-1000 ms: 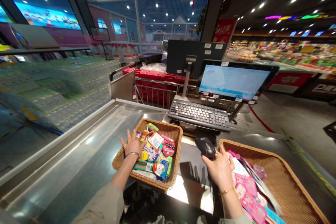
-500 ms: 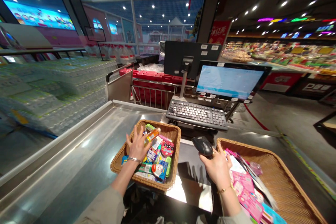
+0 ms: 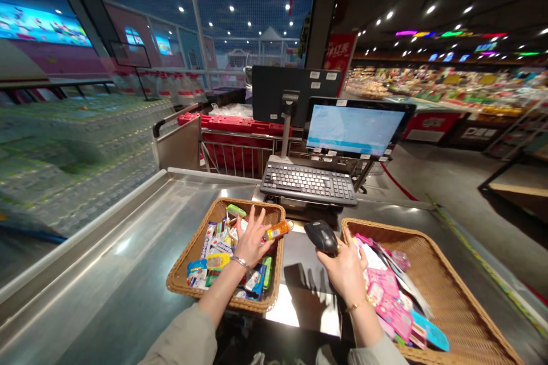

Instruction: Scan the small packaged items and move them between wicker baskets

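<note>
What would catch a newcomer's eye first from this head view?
Probably the small, clear bottle of orange contents held by the left hand over the right side of a brown, woven rectangular basket of colourful packets. Just right of it, the right hand holds a black, rounded handheld scanner. Beyond the hands, a bright blue-white rectangular screen glows behind the black keyboard.

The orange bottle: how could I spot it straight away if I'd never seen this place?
On the metal counter, find the left basket. Near its right rim, the left hand holds the orange bottle. Its orange body, held in the hand, sets it apart from the packets lying in the basket.
</note>
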Tool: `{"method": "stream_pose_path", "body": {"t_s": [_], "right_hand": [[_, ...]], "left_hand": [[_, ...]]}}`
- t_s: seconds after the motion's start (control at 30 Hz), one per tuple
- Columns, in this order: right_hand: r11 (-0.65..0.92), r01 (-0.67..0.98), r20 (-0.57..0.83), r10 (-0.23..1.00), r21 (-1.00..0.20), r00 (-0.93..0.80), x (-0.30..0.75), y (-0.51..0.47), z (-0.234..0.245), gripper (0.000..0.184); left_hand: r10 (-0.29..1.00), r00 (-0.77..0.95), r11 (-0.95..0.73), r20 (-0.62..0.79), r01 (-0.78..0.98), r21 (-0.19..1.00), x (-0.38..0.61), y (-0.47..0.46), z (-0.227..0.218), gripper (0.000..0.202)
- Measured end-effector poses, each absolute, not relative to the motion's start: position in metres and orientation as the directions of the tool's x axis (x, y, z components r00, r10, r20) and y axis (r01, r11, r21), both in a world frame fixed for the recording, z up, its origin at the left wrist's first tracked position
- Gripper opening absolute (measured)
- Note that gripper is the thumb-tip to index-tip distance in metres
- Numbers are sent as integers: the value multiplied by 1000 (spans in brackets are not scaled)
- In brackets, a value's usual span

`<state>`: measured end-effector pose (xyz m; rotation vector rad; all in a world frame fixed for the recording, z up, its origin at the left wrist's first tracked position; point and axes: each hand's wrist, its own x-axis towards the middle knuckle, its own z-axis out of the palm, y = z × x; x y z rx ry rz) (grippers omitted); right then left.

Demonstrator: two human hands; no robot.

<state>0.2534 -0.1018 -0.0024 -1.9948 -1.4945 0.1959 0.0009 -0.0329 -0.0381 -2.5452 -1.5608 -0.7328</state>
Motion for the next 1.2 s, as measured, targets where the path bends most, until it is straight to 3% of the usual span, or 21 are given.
{"method": "stream_pose_path", "body": {"t_s": [0.47,1.2], "right_hand": [[-119,810,219,931,-575,292,246,-113,4,34],[-14,846,241,956,-534,168,221,-129,27,21]], "left_hand": [[829,394,-478,397,867,139,12,-25,-33,33],[766,332,-487,551,859,159,29,-23,-18,35]]}}
